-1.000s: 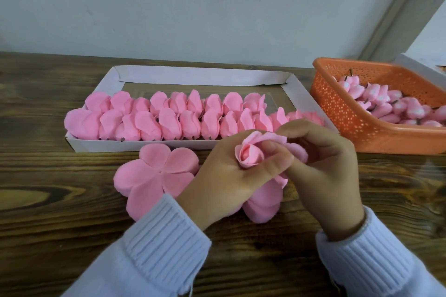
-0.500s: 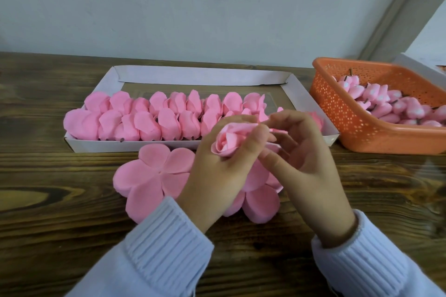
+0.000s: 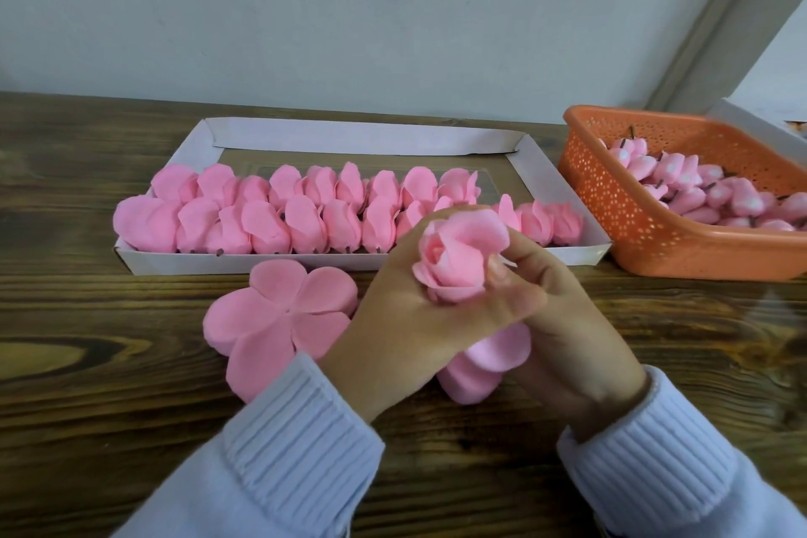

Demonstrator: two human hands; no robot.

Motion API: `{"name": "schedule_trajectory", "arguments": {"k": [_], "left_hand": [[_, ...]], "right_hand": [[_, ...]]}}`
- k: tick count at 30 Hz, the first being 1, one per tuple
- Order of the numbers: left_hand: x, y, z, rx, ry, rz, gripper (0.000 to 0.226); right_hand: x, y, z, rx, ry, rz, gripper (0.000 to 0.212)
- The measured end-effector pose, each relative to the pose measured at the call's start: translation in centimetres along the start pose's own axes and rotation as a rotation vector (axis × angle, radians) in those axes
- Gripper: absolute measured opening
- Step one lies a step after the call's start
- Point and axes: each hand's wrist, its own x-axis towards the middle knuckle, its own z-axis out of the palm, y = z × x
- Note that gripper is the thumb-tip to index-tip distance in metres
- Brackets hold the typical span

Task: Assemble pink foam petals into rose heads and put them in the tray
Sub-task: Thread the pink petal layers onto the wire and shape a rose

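A half-formed pink foam rose head (image 3: 458, 258) is held above the table just in front of the tray. My left hand (image 3: 406, 319) grips it from the left and below, thumb laid across its base. My right hand (image 3: 563, 319) pinches its right side, fingers curled round the petals. Loose outer petals (image 3: 489, 363) hang down under both hands. A stack of flat five-lobed petal pieces (image 3: 279, 315) lies on the table to the left. The white cardboard tray (image 3: 362, 138) behind holds two rows of finished rose heads (image 3: 305, 214).
An orange perforated basket (image 3: 620, 210) at the right holds several pink buds with dark stems. A white box edge (image 3: 760, 127) shows behind it. The dark wooden table (image 3: 87, 428) runs back to a grey wall.
Both hands brought the rose head back toward the middle and closed more tightly round it. One more petal is folded up against the bud, and my right hand now pinches its side.
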Motion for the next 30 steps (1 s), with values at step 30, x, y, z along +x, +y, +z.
{"name": "schedule_trajectory", "arguments": {"k": [30], "left_hand": [[0.4,-1.1,-0.6,0.104,0.169,-0.010,0.050]], "right_hand": [[0.0,-0.3,-1.5,-0.415,0.351,-0.147,0.012]]}}
